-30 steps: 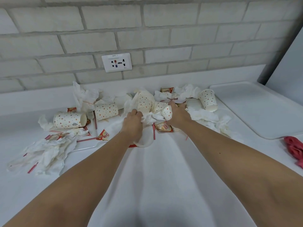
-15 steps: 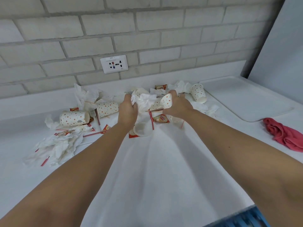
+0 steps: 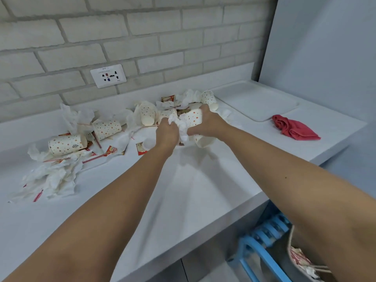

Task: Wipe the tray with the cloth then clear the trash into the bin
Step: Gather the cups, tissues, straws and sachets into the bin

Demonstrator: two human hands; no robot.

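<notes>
Both hands meet at 12 o'clock: your left hand [image 3: 166, 133] clutches a crumpled napkin [image 3: 181, 127], your right hand [image 3: 207, 124] grips a dotted cup [image 3: 192, 118]. Litter [image 3: 67, 144] crowds 10 o'clock; tray [image 3: 254, 100] and cloth [image 3: 293, 128] at 2, bin [image 3: 290, 239] at 5

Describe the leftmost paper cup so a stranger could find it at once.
From the wall socket, look down-left along the white counter. The paper cup lies on its side at the far left, just behind the heap of crumpled tissues. Among the other dotted cups, it sits farthest left and shows a small round logo.
</notes>
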